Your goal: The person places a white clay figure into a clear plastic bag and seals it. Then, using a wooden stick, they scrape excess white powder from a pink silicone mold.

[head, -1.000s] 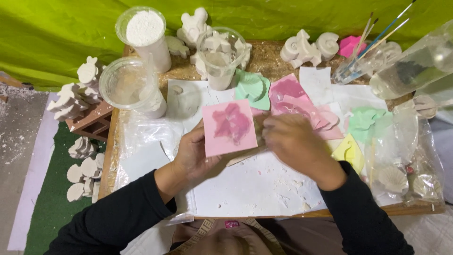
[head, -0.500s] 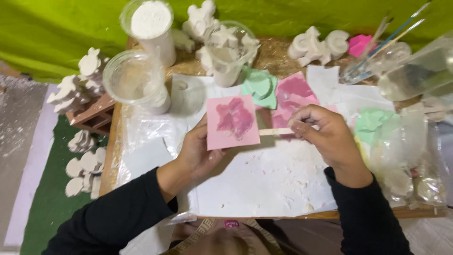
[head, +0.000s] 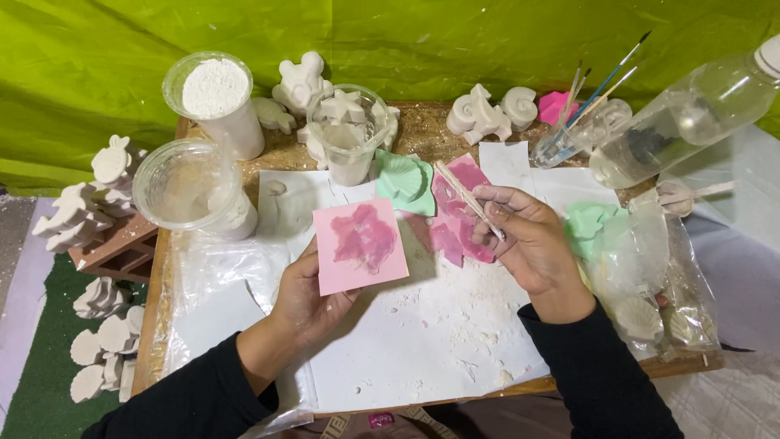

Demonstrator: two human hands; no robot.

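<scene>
1. The left hand [head: 313, 297] holds a pink square mold [head: 360, 246] from below. The fingers are curled under it and the thumb sits at its left edge. The mold is lifted a little above the bench [head: 422, 349] and tilted, with its hollow face up.
2. The right hand [head: 528, 244] is closed around a thin wooden stick [head: 467, 197]. It pinches the stick between thumb and fingers.
3. The stick's long line runs up and to the left from the right hand. Its free tip points away, toward the green shell mold [head: 404, 180].
4. The pink square mold lies to the left of the right hand, near but not touching. The stick does not touch the mold. The left hand is the nearer one, as it is under the mold.
5. Between the two hands more pink molds [head: 455, 228] lie flat on white paper [head: 439, 358] dusted with white powder.
6. At the back of the bench stand a cup of white powder [head: 218, 102] and a clear cup with white stars [head: 348, 130]. A cup of paint brushes [head: 581, 130] is at the back right.
</scene>
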